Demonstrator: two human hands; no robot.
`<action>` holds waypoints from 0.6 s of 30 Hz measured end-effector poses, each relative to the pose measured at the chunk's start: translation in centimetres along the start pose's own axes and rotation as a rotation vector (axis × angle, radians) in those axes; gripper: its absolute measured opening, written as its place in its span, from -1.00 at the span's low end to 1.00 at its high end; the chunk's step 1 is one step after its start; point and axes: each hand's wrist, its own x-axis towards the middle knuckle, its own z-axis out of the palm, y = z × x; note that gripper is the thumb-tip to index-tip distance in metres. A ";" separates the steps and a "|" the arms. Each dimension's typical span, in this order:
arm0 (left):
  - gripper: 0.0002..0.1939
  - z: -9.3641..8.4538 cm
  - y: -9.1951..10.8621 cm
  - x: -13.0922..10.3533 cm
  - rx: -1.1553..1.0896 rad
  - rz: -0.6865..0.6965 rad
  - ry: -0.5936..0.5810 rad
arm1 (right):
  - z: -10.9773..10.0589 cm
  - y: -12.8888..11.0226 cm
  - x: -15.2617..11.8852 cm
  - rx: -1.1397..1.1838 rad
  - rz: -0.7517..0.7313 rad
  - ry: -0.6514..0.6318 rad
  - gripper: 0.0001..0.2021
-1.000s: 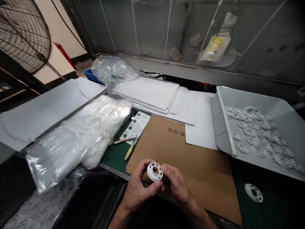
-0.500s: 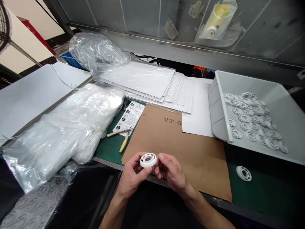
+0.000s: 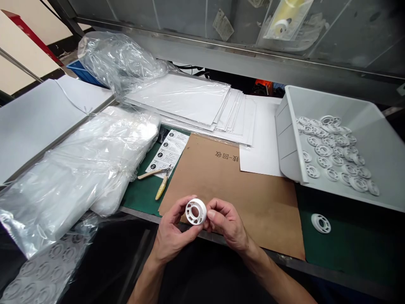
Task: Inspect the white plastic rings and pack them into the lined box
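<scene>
A white slotted plastic ring (image 3: 191,214) is held up over the near edge of the brown cardboard (image 3: 230,192), its open face turned toward me. My left hand (image 3: 172,230) grips it between thumb and fingers on the left and underneath. My right hand (image 3: 228,223) has its fingers closed at the ring's right edge, thumb against forefinger; the fingertips touch the rim. Another white ring (image 3: 321,223) lies on the green mat to the right of the cardboard.
At the right stands a grey bin (image 3: 343,101) with several white rings. Pliers (image 3: 162,188) and a label sheet (image 3: 175,145) lie left of the cardboard. Plastic bags (image 3: 91,156) cover the left side; wrapped white sheets (image 3: 190,99) lie behind.
The held ring has tilted from nearly flat to more upright, showing its slotted face. My right fingers have shifted on its right edge. The whole view has moved slightly.
</scene>
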 end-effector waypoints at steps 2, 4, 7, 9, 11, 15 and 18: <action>-0.44 0.0 -0.4 -0.1 0.111 0.092 0.059 | -0.2 -0.1 0.0 -0.070 -0.024 0.009 -0.69; -0.45 0.0 -0.7 -0.2 0.215 0.192 0.092 | -0.5 -0.1 -0.1 -0.131 -0.048 0.028 -0.72; -0.47 0.0 -0.9 -0.2 0.327 0.327 0.109 | -0.7 -0.2 -0.2 -0.165 -0.070 0.037 -0.75; -0.49 0.0 -0.8 -0.1 0.375 0.393 0.116 | -0.8 -0.2 -0.2 -0.169 -0.064 0.037 -0.76; -0.50 0.0 -0.6 0.0 0.408 0.438 0.113 | -0.9 -0.2 -0.2 -0.166 -0.054 0.043 -0.76; -0.53 0.0 -0.1 0.4 0.448 0.522 0.097 | -0.9 -0.1 0.0 -0.158 -0.065 0.057 -0.78; -0.55 -0.1 0.3 0.5 0.464 0.542 0.082 | -1.0 0.1 0.0 -0.174 -0.069 0.053 -0.78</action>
